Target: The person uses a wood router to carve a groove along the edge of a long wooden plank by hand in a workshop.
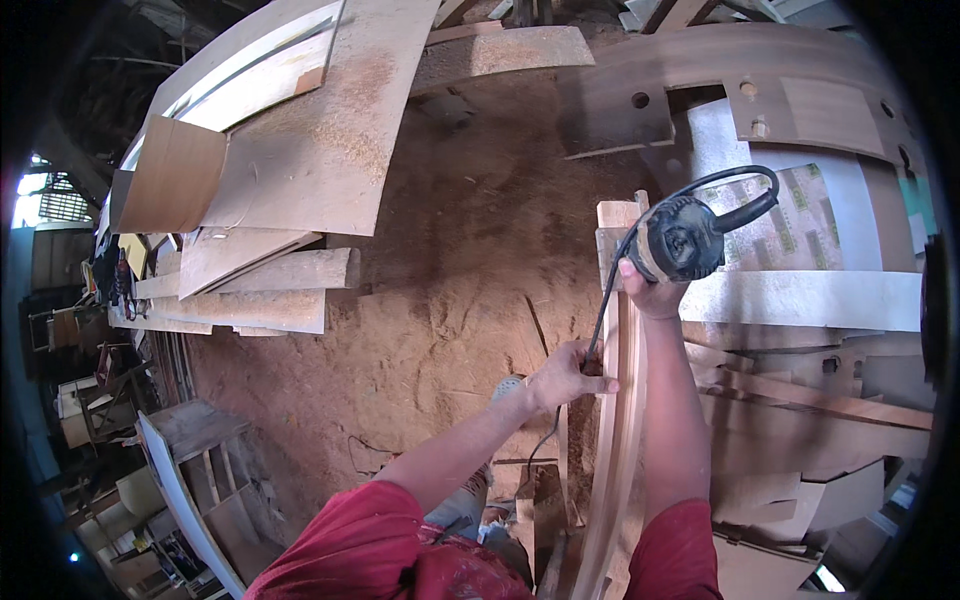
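A black corded router [682, 240] is at the far end of a long, narrow wooden strip [625, 400], seen from above. My right hand [652, 290] is closed around its near side. The black power cord [607, 300] loops from the router's right side, over its top and down along the strip's left edge. My left hand [570, 378] is closed on this cord, the thumb reaching over to the wood. Part of its fingers is hidden beneath the hand. Where the router's base meets the wood is hidden under the tool.
Large dusty plywood sheets [300, 150] and planks [255, 308] are stacked at the left. More panels, some with round holes [800, 110], lie on the right beside a white sheet [800, 300]. Sawdust covers the brown floor [450, 250]. A cabinet-like frame [195, 490] stands at lower left.
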The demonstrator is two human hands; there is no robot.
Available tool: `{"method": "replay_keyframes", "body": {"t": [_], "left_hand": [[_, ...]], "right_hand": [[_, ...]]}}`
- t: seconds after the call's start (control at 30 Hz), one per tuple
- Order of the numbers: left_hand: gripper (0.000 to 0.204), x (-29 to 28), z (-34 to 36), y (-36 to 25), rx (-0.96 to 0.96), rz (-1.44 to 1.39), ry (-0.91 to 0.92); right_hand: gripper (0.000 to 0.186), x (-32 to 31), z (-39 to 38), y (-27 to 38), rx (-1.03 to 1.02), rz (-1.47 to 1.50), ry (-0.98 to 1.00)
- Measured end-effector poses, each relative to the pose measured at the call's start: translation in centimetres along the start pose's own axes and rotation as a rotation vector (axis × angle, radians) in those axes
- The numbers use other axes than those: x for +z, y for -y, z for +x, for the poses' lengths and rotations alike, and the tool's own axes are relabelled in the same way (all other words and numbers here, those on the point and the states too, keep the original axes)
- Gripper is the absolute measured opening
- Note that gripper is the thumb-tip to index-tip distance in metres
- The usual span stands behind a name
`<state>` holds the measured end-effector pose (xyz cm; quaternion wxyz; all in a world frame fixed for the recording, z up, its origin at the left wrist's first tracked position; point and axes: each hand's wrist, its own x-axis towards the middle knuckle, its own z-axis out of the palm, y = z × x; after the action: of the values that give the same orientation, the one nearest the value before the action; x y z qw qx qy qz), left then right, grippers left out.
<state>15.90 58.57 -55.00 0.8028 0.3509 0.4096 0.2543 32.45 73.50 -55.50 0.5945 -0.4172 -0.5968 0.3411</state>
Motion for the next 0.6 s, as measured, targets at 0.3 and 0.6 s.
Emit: {"method": "replay_keyframes", "body": {"t": [0.3, 0.6], "left_hand": [[0.038, 0.0, -0.2, -0.4, 0.029, 0.063, -0.055], [0.046, 0.1, -0.4, -1.2, 0.034, -0.059, 0.049]], "right_hand": [[0.067, -2.6, -3.9, 1.9, -0.024, -0.147, 0.198], [0.081, -4.0, -6.8, 3.9, 0.101, -0.246, 0.234]]}}
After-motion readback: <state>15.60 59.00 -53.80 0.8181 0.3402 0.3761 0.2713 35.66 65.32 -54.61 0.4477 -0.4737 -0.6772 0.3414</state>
